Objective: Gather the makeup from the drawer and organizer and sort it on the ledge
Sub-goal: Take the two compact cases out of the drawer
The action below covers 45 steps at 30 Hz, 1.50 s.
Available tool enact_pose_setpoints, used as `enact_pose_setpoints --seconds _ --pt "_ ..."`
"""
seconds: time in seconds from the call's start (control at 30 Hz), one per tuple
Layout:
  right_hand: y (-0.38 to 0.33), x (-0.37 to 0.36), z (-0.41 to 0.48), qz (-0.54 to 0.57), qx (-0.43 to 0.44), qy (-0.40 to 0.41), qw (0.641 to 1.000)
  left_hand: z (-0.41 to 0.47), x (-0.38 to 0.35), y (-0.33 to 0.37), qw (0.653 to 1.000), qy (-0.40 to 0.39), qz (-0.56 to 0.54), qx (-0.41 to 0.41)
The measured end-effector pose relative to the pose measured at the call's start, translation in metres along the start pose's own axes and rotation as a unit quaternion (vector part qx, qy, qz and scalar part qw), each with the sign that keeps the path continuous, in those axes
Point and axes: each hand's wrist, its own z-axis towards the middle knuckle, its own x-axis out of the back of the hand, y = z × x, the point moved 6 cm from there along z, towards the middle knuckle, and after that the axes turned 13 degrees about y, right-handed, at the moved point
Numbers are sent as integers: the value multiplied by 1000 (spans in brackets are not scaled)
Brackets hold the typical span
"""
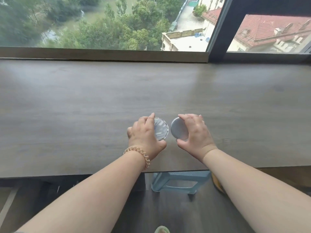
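Silver compacts (pixel 179 131) (pixel 160 129), pinched in each hand's fingers (pixel 186 117) (pixel 150 118), should settle flat, side by side, on the surface (pixel 84 101).

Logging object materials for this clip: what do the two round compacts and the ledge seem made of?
Left compact: probably clear glossy plastic, see-through rim, streaky reflections. Right compact: matte silver-grey, plastic or metal, unclear. Ledge: grey-brown wood or laminate, faint grain, soft sheen.

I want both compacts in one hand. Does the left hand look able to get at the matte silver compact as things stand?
Probably not yet: the left hand is already holding the glossy compact, and the right hand covers the matte silver compact right beside it on the ledge.
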Motion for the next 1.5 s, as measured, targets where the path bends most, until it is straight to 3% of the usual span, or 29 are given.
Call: enact_pose_setpoints --seconds 0.33,0.67,0.9,1.03,1.2,1.33,1.5 --pt "18 -43 20 4 -40 -80 996 33 -32 -12 998 -24 50 24" --pt "25 -55 15 2 -23 -95 995 31 -47 -24 998 -36 22 37" --pt "10 -50 11 -69 8 -78 995 21 -40 -24 999 -38 23 14" --pt "-29 -52 10 -53 66 -36 996 14 -9 -35 1000 22 12 17" --pt "-109 -79 -5 -30 72 -29 997 -11 52 -89 993 87 -31 76" --pt "-195 -111 -43 15 119 -76 990 -50 114 -156 983 147 -58 90" --pt "-304 -147 -73 46 210 -102 971 -93 177 -268 971 189 -1 145"
